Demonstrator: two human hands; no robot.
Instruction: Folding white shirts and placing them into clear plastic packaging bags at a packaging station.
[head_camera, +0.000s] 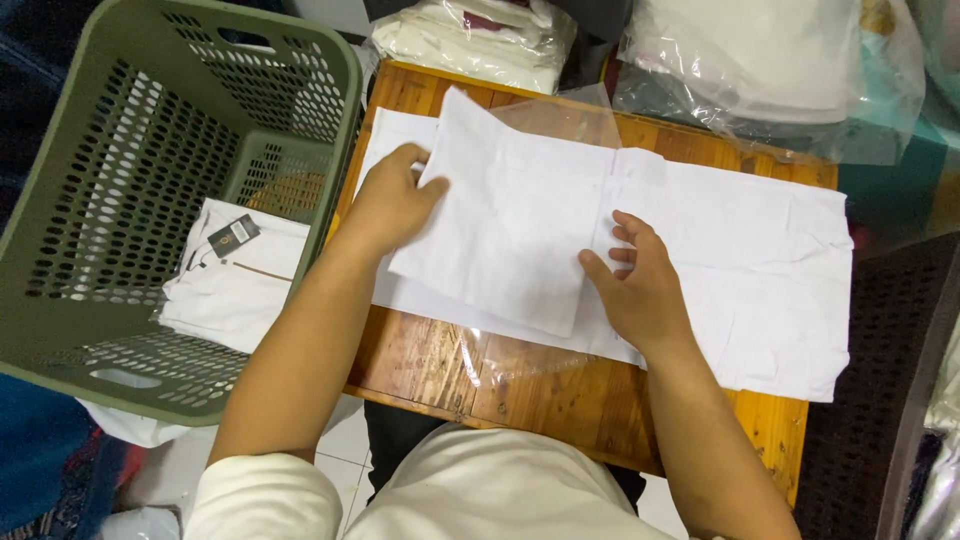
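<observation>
A white garment (720, 260) lies spread across a small wooden table (560, 400), with one part folded over toward the left (500, 240). My left hand (390, 200) grips the left edge of that folded part, thumb on top. Resting flat on the cloth at the fold's right edge is my right hand (640, 290), fingers spread. A clear plastic bag (570, 120) lies under the garment, its edges showing at the back and front of the table.
A green perforated laundry basket (90, 180) stands left of the table and holds a folded white garment with a dark tag (235, 270). Bagged white clothes (480, 40) and more plastic-wrapped bundles (770, 70) sit behind the table. A dark mesh surface (880, 400) is at right.
</observation>
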